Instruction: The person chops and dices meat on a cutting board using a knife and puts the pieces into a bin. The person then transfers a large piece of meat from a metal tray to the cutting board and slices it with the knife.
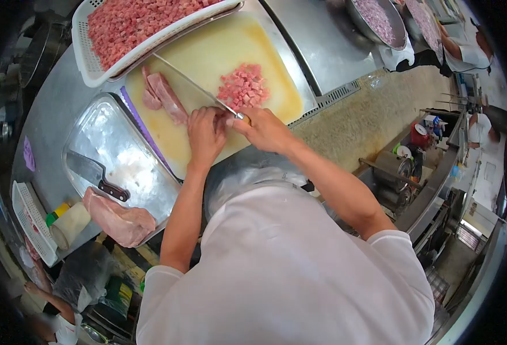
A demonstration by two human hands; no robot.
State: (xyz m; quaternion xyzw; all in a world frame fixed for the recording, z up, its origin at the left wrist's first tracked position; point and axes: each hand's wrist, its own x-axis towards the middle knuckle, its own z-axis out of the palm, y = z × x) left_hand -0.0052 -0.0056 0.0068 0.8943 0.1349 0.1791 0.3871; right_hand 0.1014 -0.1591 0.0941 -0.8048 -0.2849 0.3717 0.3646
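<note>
You have your right hand (259, 127) closed round the handle of the knife (199, 87), its long thin blade slanting away to the left across the board (276, 57). Your left hand (204, 135) is just beside the right one, its fingers bent and drawn together; their tips are hidden, so you cannot tell here whether they pinch anything.

The strips (167, 95) of raw meat lie on the board to the left of the blade, their near end close by your left hand. To the right of the blade, just beyond your right hand, sits a small heap of dice (244, 86). At the board's far left, the white basket (89, 63) holds many more pink cubes. To your left on the desk (46, 103), the tray (121, 132) carries a cleaver (89, 167), with a thick slab (118, 218) of meat at its near edge.
</note>
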